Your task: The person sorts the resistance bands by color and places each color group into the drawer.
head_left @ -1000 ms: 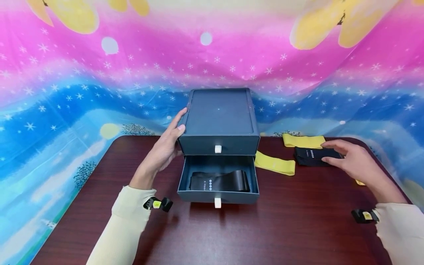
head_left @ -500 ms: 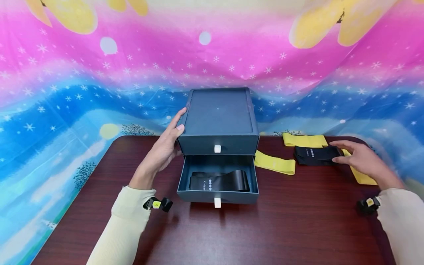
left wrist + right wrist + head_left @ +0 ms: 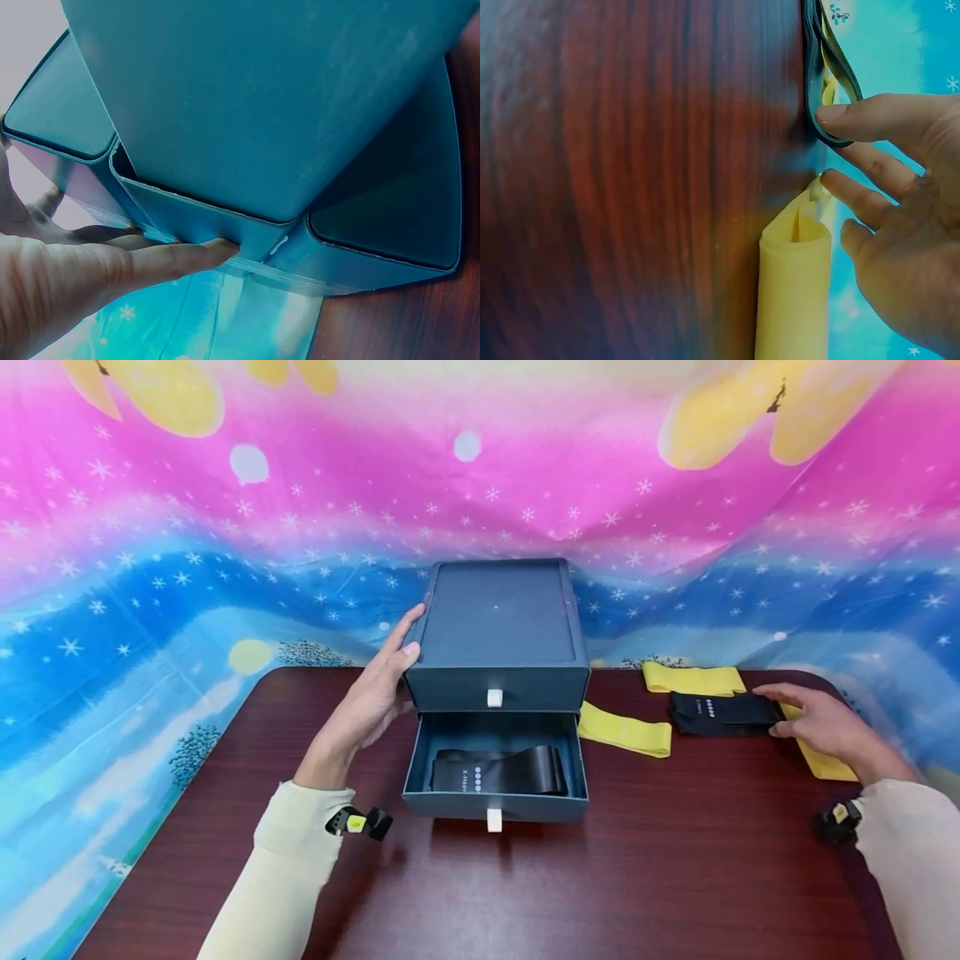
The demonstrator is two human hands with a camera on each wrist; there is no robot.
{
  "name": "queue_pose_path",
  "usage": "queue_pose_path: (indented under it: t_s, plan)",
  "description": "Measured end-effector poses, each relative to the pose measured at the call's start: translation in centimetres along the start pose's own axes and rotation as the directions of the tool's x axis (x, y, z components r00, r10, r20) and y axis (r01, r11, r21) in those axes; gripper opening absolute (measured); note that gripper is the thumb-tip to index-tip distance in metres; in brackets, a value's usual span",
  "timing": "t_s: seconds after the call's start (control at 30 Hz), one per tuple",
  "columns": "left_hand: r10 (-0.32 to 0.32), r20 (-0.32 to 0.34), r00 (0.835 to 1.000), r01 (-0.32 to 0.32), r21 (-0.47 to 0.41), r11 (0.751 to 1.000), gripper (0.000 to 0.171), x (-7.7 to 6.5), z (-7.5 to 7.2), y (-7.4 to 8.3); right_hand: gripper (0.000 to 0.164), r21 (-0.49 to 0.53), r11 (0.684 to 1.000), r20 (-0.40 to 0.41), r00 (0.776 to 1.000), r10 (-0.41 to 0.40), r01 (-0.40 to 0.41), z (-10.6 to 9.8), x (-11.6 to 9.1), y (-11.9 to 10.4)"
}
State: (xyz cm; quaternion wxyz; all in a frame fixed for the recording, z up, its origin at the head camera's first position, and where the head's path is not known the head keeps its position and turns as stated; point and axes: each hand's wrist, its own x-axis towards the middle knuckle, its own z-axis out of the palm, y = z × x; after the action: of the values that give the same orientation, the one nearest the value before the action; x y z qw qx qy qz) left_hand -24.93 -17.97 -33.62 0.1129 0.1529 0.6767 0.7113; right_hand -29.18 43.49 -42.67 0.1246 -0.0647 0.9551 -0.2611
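On the table's right, right hand [image 3: 821, 727] grip relaxed, touching black band [image 3: 720, 713]; left hand [image 3: 375, 689] flat against box [image 3: 498, 627]

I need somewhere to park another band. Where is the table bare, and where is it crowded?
Bare wood spans the table between the open lower drawer and the near edge. Crowded: right rear, where yellow bands and the black band lie by the right hand.

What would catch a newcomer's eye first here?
The dark blue drawer box at the table's middle, its lower drawer pulled open with a black band inside. The left hand rests on the box's side; the right hand touches another black band among yellow bands.
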Motion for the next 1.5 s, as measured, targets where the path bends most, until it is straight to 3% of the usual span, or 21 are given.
queue_pose_path:
  t_s: [0.5,0.7,1.07,1.5]
  plan:
    - [-0.006,-0.004,1.0,0.006,-0.003,1.0,0.055,0.0,0.0,0.0,0.074,0.041,0.998,0.003,0.999,0.04,-0.04,0.2,-0.3,-0.1]
    - [-0.003,-0.005,1.0,0.003,0.003,1.0,0.056,0.0,0.0,0.0,0.072,0.025,1.0,-0.026,1.0,-0.012,0.012,-0.1,-0.8,-1.0]
    - [0.006,-0.005,1.0,-0.006,0.02,1.0,0.057,0.0,-0.1,-0.1,0.062,0.044,0.991,-0.117,0.986,-0.117,0.123,-0.6,-1.7,-4.6]
    - [0.011,-0.003,1.0,-0.011,0.031,0.999,0.058,0.1,-0.1,-0.2,0.052,-0.056,0.979,-0.247,0.948,-0.203,0.195,-1.8,-3.0,-9.8]
